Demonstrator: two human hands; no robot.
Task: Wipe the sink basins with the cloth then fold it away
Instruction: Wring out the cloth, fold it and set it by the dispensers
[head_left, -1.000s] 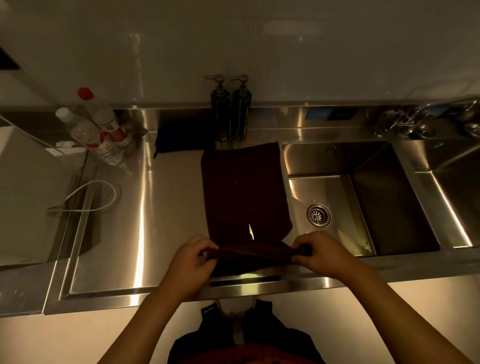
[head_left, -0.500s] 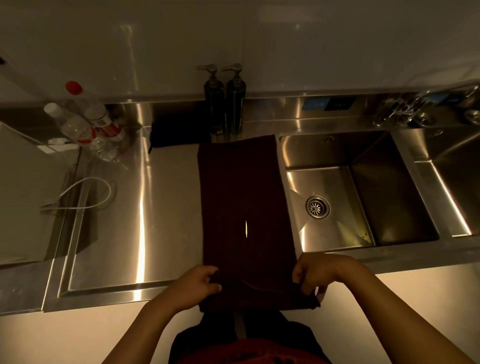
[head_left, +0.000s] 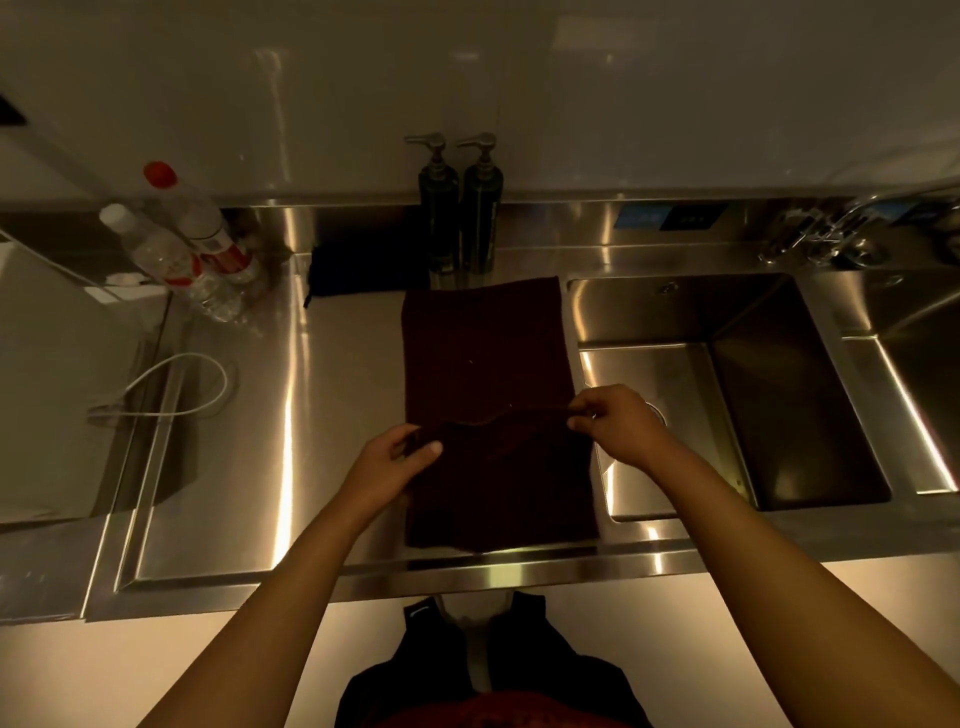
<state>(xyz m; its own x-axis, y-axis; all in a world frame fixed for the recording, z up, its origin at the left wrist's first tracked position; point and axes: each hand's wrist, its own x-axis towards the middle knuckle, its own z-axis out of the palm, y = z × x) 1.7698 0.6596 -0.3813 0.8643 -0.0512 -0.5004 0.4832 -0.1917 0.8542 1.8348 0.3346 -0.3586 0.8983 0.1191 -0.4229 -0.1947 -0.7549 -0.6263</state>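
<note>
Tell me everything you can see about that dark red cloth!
The cloth is dark maroon, soft-looking fabric, like a towel. It lies flat on the steel counter, a long rectangle running from the two pump bottles toward the front edge, just left of the sink. Its near end is doubled over the rest. The left hand and right hand each pinch a corner of that raised edge, which sags between them.

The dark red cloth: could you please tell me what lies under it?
The cloth lies on the steel counter beside the sink basin. Both hands pinch its near edge, folding it over. Anything beneath is covered.
</note>
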